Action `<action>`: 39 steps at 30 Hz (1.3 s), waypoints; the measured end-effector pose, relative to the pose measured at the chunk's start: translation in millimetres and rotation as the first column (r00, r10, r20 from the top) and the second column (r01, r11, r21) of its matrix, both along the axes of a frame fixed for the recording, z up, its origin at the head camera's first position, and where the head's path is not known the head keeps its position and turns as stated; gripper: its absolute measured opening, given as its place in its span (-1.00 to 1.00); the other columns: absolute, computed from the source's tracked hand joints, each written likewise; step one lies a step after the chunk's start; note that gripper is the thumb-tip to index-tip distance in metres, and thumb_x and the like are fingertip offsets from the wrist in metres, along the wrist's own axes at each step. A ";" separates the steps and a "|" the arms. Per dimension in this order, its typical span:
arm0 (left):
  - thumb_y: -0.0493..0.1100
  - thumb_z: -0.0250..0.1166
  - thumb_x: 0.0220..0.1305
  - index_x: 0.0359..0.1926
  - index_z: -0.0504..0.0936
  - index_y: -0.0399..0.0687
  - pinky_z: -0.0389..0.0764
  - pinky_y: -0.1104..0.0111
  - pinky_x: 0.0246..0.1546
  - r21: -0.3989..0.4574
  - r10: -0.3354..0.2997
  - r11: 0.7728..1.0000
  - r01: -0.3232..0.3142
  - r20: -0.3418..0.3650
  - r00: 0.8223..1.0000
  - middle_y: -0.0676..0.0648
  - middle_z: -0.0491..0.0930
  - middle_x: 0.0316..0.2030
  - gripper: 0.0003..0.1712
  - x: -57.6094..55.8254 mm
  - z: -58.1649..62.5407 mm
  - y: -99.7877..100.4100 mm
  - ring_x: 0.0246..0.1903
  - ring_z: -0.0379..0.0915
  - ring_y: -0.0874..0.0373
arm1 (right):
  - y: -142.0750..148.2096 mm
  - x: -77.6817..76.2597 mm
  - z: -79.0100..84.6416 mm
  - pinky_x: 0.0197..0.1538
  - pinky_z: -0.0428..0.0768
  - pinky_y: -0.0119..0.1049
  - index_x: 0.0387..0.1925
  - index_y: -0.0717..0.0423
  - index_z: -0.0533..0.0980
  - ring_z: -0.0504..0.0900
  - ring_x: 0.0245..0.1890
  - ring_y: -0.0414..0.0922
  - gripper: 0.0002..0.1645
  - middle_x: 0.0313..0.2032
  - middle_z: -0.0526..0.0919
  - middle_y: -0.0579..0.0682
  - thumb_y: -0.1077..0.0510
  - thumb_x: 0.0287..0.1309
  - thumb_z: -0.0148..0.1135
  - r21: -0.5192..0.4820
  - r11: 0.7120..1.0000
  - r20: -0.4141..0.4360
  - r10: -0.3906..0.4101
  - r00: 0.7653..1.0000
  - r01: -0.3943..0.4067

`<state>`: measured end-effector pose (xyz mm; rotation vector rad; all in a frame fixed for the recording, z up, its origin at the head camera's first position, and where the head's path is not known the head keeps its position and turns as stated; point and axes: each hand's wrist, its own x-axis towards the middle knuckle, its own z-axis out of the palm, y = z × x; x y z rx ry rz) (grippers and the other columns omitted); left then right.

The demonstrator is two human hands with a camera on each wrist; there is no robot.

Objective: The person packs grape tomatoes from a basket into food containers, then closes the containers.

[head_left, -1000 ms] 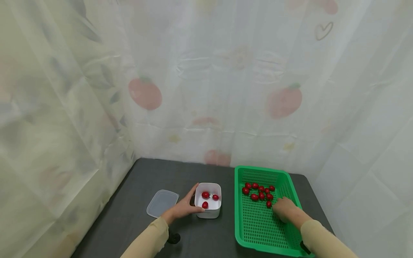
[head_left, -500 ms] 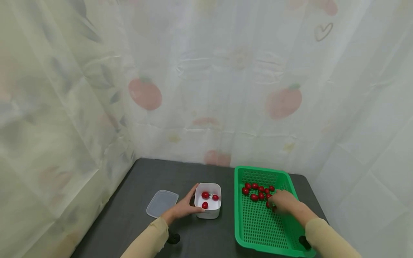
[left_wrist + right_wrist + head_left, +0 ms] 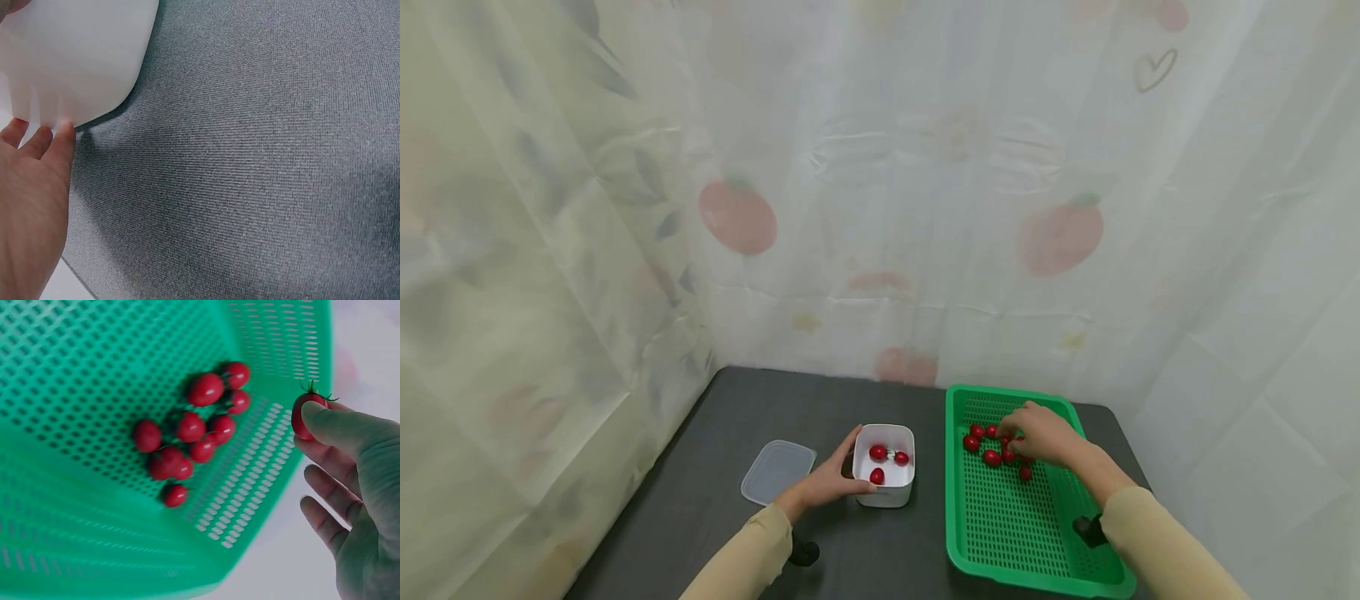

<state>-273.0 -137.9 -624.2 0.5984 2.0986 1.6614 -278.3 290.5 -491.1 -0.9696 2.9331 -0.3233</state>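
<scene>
My left hand point(image 3: 826, 482) holds a white square container point(image 3: 886, 498) from its left side, thumb at the near side and fingers at the far left corner. Inside it lie three red cherry tomatoes point(image 3: 877, 452). The left wrist view shows fingertips point(image 3: 65, 134) against the container's wall point(image 3: 81, 62). Over the far part of a green perforated basket point(image 3: 1000, 533) is my right hand point(image 3: 1047, 433). Its thumb and index finger pinch one cherry tomato point(image 3: 301, 419) with a green stem top, while the other fingers are spread. Several more tomatoes point(image 3: 205, 390) lie together on the basket floor.
A translucent lid point(image 3: 777, 472) lies flat on the dark grey table point(image 3: 835, 400), left of the container. The basket's raised rim point(image 3: 952, 500) stands to the container's right. Printed curtains point(image 3: 880, 208) hang behind and at both sides of the table.
My right hand has moved up from the near side of the tomatoes, first to their right edge, then farther back and over them. The left hand and the container have stayed put.
</scene>
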 end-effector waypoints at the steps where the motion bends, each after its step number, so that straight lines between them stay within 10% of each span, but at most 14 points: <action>1: -0.13 0.50 0.23 0.65 -0.35 -0.01 0.29 -0.15 0.33 0.002 0.001 1.000 -0.001 0.000 1.000 -0.30 -0.06 0.55 0.33 0.1 0.0 0.0 0.42 0.08 -0.28 | -3.1 -1.2 2.4 -0.09 0.56 -0.05 -0.06 -0.01 0.72 0.57 -0.08 -0.01 -0.75 -0.14 0.73 -0.12 0.24 0.22 0.43 -0.005 1.000 0.002 -0.004 1.000 0.004; 12: -0.11 0.50 0.23 0.65 -0.34 -0.01 0.28 -0.12 0.35 -0.019 0.014 1.000 -0.014 0.004 1.000 -0.27 -0.06 0.56 0.33 1.0 1.0 -0.1 0.44 0.06 -0.27 | -41.2 -15.7 19.9 0.36 0.31 0.15 -0.03 -0.09 0.71 0.63 0.06 0.00 -0.75 -0.05 0.73 -0.14 0.21 0.29 0.39 -0.102 0.995 0.033 0.012 0.999 -0.009; 39: -0.13 0.47 0.27 0.65 -0.33 0.08 0.24 -0.13 0.37 -0.024 0.013 1.000 -0.013 0.000 1.000 -0.25 -0.07 0.56 0.28 0.6 1.2 0.7 0.46 0.02 -0.25 | -126.0 -41.2 13.7 0.19 0.47 -0.01 -0.02 -0.14 0.71 0.57 0.03 -0.09 -0.78 -0.11 0.73 -0.20 0.12 0.32 0.39 -0.122 0.992 0.149 0.050 0.988 -0.032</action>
